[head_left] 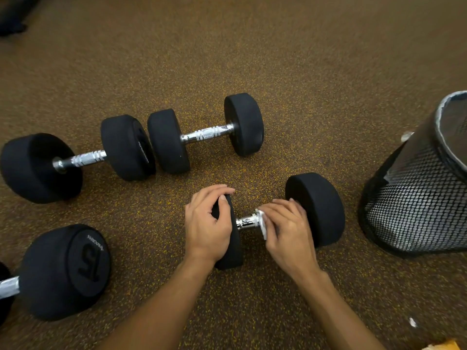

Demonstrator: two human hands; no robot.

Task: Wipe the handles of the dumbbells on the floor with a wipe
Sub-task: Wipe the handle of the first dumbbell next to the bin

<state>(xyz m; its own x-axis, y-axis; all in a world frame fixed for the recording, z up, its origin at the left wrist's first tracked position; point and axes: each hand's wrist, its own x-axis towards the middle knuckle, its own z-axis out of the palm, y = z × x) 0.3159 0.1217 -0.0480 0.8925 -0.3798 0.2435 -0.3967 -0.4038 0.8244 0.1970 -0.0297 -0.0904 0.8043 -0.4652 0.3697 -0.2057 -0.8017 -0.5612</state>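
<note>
Floor [303,72]: speckled rubber. Everything lies directly on it.

Mesh bin [414,198]: just off the outer side of my right hand [285,228], its mouth towards me. I judge it stands there so that a spent wipe can be dropped in without a reach.

Dumbbells: four in view.
- Far-left dumbbell [88,157] and far-right dumbbell [204,133] lie end to end well ahead of both hands, chrome bars bare.
- The dumbbell marked 15 [65,271] lies well out past my left hand [207,223], partly cut off by the frame edge.
- The near dumbbell [318,208] is the one under work. It lies crosswise between my hands.

Left hand: fingers curled over the top rim of the head on its side, thumb on the inner face. The grip is there to stop the weight rolling while I rub.

Right hand: fingers curled down over the handle [246,221], pressing the wipe [262,223] against it. Fingertips reach the inner face of the other head.

Handle: a short stretch of bare chrome shows between the two hands.

Wipe: only a white edge shows at the thumb side of my right hand. That area is blurred, so I cannot tell whether it wraps fully round the bar.

Judgement: this handle is mid-wipe. The state of the other three is not determinable.
</note>
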